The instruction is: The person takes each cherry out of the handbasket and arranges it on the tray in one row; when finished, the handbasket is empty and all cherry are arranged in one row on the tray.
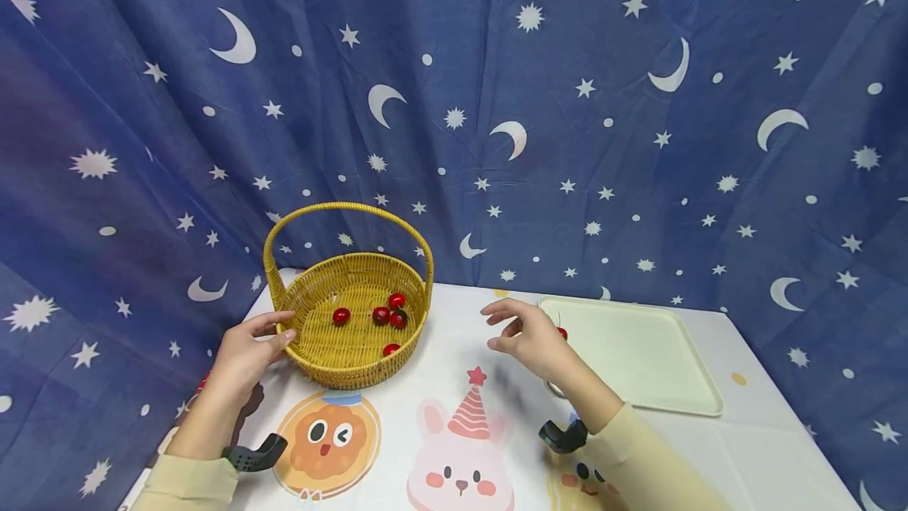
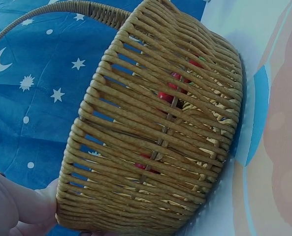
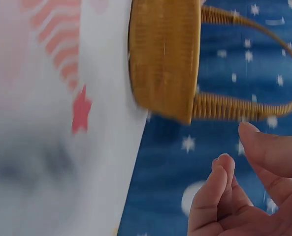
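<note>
Head view has my left hand point(image 1: 244, 355) at the near-left rim of a yellow wicker basket point(image 1: 355, 375), thumb and fingers pinching its edge; the left-wrist view shows them pressed to the weave. Five red cherries point(image 1: 341, 316) lie inside the basket: three touching or nearly so toward the far right, one off to the left, one by the near-right wall. My right hand point(image 1: 528, 333) hangs above the surface point(image 1: 461, 314) between the basket and a cream tray point(image 1: 638, 353), holding nothing, thumb and bent fingers apart. Past that hand, a stemmed cherry point(image 1: 563, 332) shows at the tray's left side, partly hidden by me. A blue curtain point(image 1: 496, 61) with white moons and stars hangs behind everything.
</note>
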Motion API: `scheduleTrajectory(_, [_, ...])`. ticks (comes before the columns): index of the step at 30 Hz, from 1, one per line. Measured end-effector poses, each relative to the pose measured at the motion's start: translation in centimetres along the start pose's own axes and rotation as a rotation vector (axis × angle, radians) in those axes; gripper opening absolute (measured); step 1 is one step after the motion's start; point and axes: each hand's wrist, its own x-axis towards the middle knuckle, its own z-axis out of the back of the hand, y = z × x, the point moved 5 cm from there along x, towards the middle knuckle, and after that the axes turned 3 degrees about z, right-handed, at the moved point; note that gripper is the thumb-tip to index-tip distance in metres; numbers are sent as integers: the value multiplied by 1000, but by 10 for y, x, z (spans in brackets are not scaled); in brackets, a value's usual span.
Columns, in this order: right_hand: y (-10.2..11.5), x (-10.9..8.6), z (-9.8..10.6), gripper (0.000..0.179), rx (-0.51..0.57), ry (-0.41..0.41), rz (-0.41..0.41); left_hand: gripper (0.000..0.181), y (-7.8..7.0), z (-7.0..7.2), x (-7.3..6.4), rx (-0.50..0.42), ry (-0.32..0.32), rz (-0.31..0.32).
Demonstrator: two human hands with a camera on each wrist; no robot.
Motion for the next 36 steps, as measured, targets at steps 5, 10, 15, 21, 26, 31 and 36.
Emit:
scheduleTrajectory(5, [29, 10, -32, 47, 9, 84, 104, 49, 1, -1, 0, 17, 0, 10])
scheduleTrajectory(10, [58, 23, -58, 49, 38, 146, 204, 50, -1, 1, -1, 19, 3, 16])
scheduleTrajectory(15, [80, 44, -77, 52, 48, 175, 277, 50, -5, 2, 1, 27, 1, 5])
scheduleTrajectory(21, [88, 67, -104, 55, 7, 268, 278, 50, -2, 2, 3, 28, 7, 5])
scheduleTrajectory(26, [88, 81, -127, 53, -107, 353, 293, 50, 2, 2, 3, 22, 11, 10])
scheduleTrajectory(31, [85, 91, -144, 50, -266, 445, 288, 50, 4, 1, 4, 11, 9, 11])
scheduleTrajectory(36, [84, 97, -149, 45, -362, 519, 269, 51, 4, -1, 5, -12, 23, 4])
